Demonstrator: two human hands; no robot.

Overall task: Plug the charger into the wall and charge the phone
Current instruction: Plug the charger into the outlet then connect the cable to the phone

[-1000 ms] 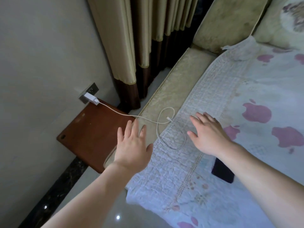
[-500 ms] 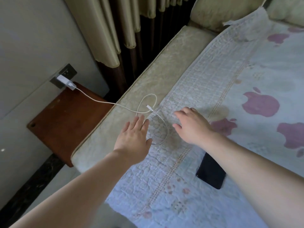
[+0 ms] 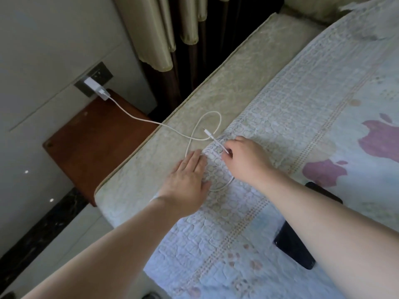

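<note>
Cable (image 3: 172,127) tip points up-left — right hand (image 3: 248,159) pinches it; left hand (image 3: 186,182) flat.

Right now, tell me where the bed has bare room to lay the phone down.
Free: the quilt beyond the right hand, toward the purple apple prints, and the bare mattress strip beside the curtain. Crowded: the cable loops between the left hand and right hand. The phone lies under the right forearm.

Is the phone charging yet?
Not yet. Done: the white charger sits in the wall socket. In hand: the right hand pinches the white cable near its free plug end, while the left hand lies flat beside it. Left: the phone lies unplugged on the bed.
</note>
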